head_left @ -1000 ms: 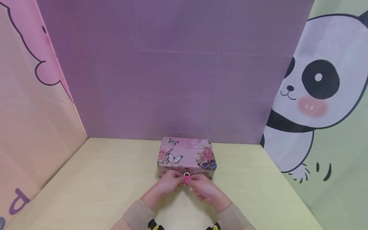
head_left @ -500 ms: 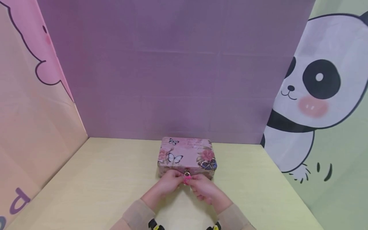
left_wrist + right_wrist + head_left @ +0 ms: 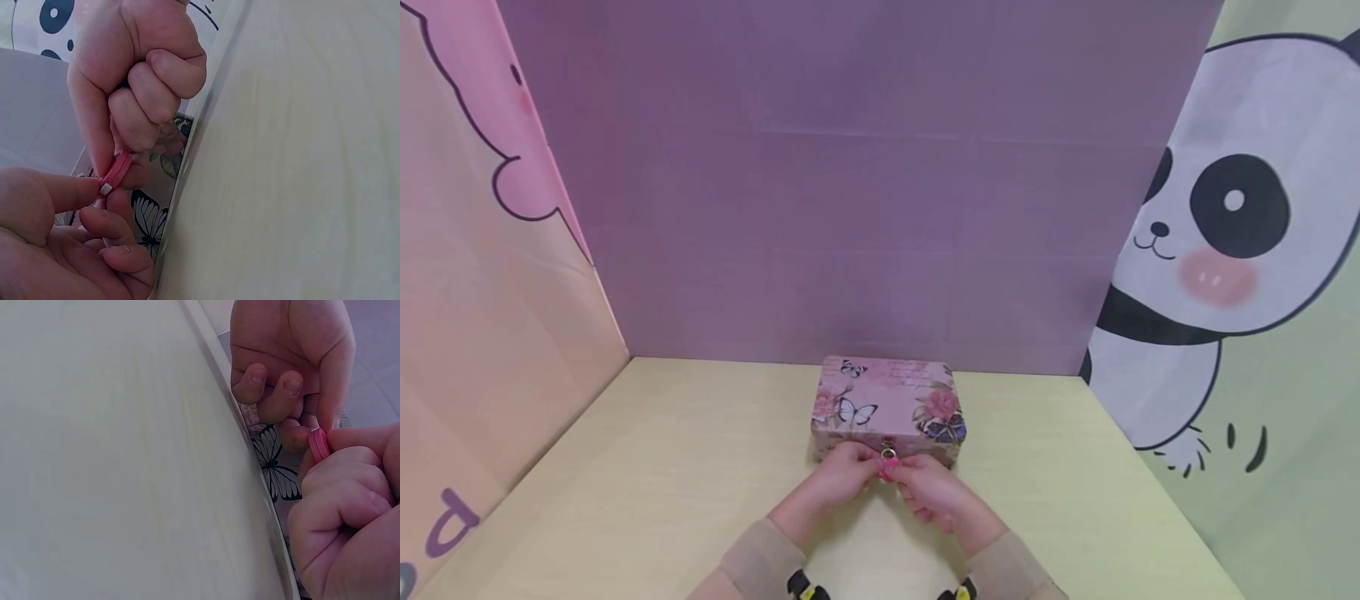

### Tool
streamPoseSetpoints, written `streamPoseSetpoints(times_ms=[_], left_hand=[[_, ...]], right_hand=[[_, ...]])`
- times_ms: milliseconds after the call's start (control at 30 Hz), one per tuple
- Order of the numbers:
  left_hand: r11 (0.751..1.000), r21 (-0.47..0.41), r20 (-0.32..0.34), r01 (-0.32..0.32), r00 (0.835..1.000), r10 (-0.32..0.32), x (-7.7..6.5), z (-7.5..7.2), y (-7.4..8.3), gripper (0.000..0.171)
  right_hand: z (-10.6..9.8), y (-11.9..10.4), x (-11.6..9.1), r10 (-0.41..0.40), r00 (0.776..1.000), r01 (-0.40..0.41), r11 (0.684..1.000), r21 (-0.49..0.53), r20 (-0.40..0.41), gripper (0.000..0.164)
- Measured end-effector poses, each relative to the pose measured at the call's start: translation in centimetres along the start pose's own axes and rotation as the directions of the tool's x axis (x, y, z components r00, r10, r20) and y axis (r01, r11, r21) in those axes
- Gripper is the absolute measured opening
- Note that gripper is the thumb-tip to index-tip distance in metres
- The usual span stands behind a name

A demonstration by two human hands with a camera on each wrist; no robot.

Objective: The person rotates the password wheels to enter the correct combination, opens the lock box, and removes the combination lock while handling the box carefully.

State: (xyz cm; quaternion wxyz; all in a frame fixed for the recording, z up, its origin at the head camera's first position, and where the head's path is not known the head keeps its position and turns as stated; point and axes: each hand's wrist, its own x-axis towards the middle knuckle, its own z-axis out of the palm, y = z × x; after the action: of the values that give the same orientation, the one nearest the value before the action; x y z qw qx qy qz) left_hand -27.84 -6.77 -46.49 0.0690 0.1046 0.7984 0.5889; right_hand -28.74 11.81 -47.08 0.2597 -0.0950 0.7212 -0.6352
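A small pink padlock [image 3: 888,469] with a metal shackle hangs at the front clasp of a pink box [image 3: 887,400] printed with butterflies and roses. From the left, my left hand [image 3: 844,473] pinches the padlock between thumb and fingertips. My right hand [image 3: 934,492] pinches it from the other side, its remaining fingers curled into the palm. In the left wrist view, a small white piece shows on the edge of the pink padlock body [image 3: 117,170]. Fingers cover much of the padlock and part of the box's front. The lid lies closed.
The box stands on a pale wooden table [image 3: 700,433], near a purple back panel [image 3: 865,208]. Side panels carry cartoon prints, with a panda [image 3: 1232,208] on the right. Dark straps with yellow marks sit at both wrists.
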Motion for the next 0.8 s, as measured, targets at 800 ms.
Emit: streamPoseSetpoints(times_ms=[800], left_hand=[[0.999,0.039,-0.012,0.009,1.000,-0.009,0.0,0.1,-0.1,0.016]], right_hand=[[-2.4,-1.3,-1.2,-0.020,0.998,0.017,0.999,-0.052,-0.056,0.026]])
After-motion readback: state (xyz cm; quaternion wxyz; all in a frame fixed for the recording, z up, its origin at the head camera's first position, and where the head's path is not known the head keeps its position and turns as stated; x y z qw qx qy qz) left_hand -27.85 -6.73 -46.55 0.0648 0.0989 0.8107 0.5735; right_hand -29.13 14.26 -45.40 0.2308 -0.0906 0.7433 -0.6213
